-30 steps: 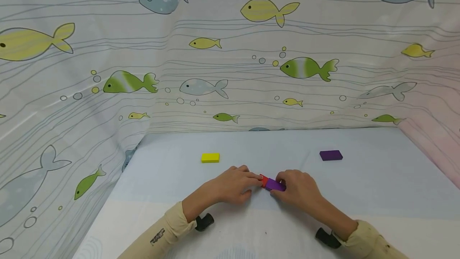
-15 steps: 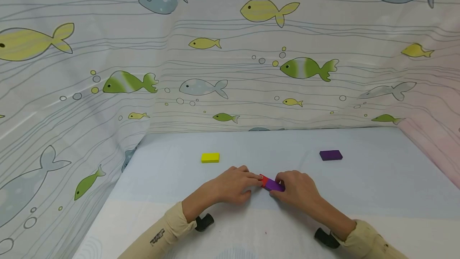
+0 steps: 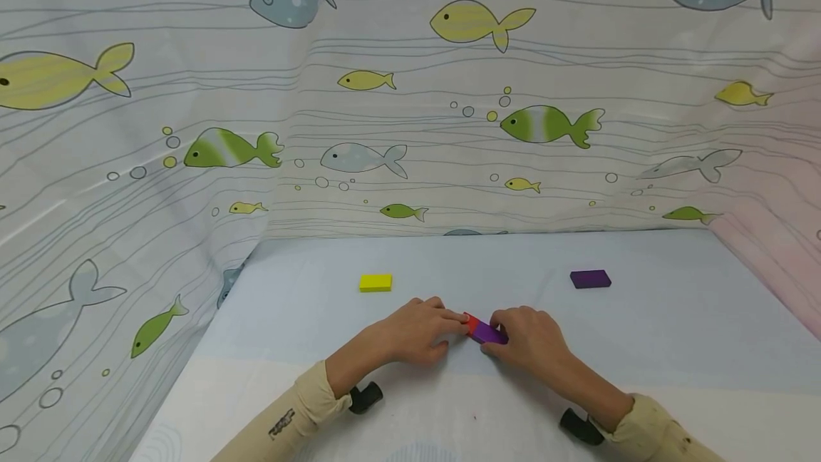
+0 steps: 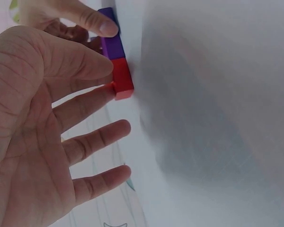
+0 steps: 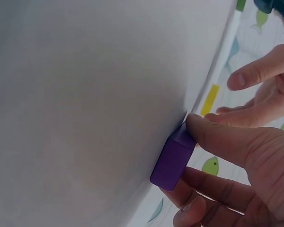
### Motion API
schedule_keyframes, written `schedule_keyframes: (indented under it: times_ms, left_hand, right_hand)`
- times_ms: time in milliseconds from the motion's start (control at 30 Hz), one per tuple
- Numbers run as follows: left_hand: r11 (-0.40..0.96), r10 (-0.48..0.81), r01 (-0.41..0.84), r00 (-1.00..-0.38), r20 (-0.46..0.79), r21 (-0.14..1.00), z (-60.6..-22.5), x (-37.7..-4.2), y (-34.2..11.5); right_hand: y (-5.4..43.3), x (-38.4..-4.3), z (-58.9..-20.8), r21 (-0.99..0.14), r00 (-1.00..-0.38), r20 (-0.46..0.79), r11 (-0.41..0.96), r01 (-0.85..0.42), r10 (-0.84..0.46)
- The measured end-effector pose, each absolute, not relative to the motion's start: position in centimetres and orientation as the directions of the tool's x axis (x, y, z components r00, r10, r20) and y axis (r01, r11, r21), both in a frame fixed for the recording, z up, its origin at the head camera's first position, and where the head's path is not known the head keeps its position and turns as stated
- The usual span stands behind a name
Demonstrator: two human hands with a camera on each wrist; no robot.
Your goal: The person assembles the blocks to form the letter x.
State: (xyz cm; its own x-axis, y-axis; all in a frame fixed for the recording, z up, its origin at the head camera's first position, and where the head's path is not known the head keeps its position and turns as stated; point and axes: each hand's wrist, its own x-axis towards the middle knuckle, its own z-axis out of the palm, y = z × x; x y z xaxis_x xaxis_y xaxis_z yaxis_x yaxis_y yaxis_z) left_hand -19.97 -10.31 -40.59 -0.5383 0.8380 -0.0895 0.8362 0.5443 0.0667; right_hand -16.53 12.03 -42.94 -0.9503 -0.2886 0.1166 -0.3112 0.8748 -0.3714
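Observation:
In the head view, a red block (image 3: 472, 324) and a purple block (image 3: 489, 334) lie end to end in a slanting row on the table, and they seem to touch. My left hand (image 3: 413, 334) reaches in from the left, its fairly straight index finger resting on the red block; its thumb stays apart. The left wrist view shows the red block (image 4: 123, 80) beyond the spread fingers (image 4: 102, 137). Between thumb and fingers, my right hand (image 3: 532, 341) pinches the purple block, whose end (image 5: 173, 163) faces the right wrist camera. The right hand partly hides that block.
Farther back on the table (image 3: 474, 262) lie a yellow block (image 3: 375, 283) at the left and a dark purple block (image 3: 590, 279) at the right. A fish-print curtain (image 3: 417, 113) stands behind and to the left of the table.
My right hand has shifted very slightly left with the purple block against the red one. The left hand stays in place on the red block.

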Motion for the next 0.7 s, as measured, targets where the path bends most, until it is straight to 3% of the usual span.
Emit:
schedule_keyframes:
  times_ms: [400, 700]
  left_hand:
    - [0.558, 0.828, 0.828, -0.550, -0.108, 0.061, -40.45, -19.82, -10.14]
    - [0.573, 0.817, 0.817, -0.562, -0.132, 0.064, -40.44, -19.84, -10.04]
  right_hand:
    - [12.01, -16.32, -43.04, -0.354, -0.946, 0.131, 0.877, -0.325, -0.298]
    - [12.46, -15.98, -42.81, -0.303, -0.908, 0.235, 0.862, -0.407, -0.346]
